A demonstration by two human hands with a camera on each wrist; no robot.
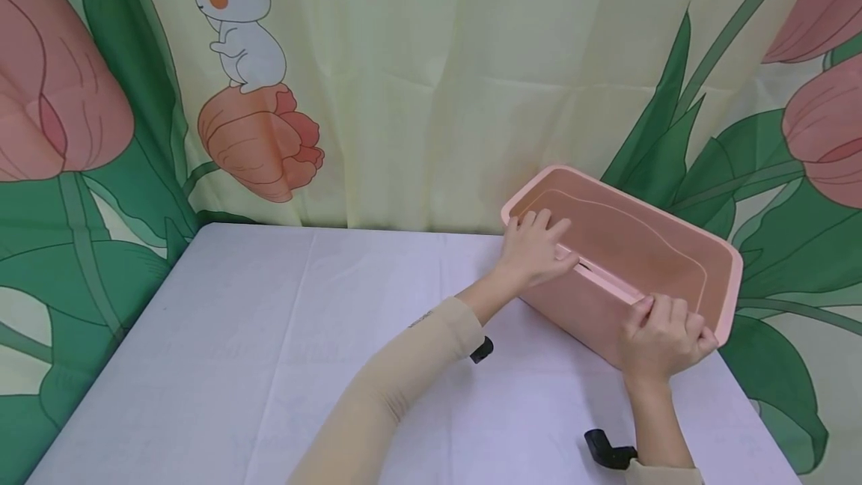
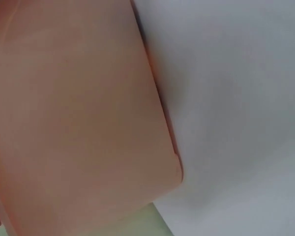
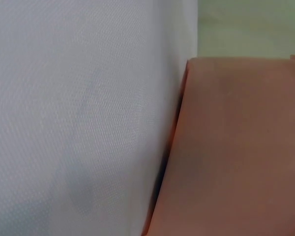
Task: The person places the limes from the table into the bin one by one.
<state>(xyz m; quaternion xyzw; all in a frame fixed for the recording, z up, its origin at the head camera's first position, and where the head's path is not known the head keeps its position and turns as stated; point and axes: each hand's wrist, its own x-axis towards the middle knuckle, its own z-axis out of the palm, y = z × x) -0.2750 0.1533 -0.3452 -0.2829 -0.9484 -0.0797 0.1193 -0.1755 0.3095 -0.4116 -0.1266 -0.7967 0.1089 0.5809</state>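
A pink plastic storage bin (image 1: 633, 245) stands at the right of the table, its open top tipped toward me. My left hand (image 1: 535, 249) grips the near rim close to its left corner, with the fingers over the edge. Near the right corner my right hand (image 1: 667, 335) holds the same rim, its fingers curled over it. The left wrist view shows the bin's pink wall (image 2: 83, 118) against the white cloth. In the right wrist view the wall (image 3: 236, 147) fills the lower right. No contents show in the visible part of the bin's inside.
A white cloth covers the table (image 1: 202, 343). Behind it hangs a pale curtain (image 1: 404, 96) printed with tulips and a white rabbit. The bin stands close to the table's back and right edges. Black pieces (image 1: 609, 451) show at both wrists.
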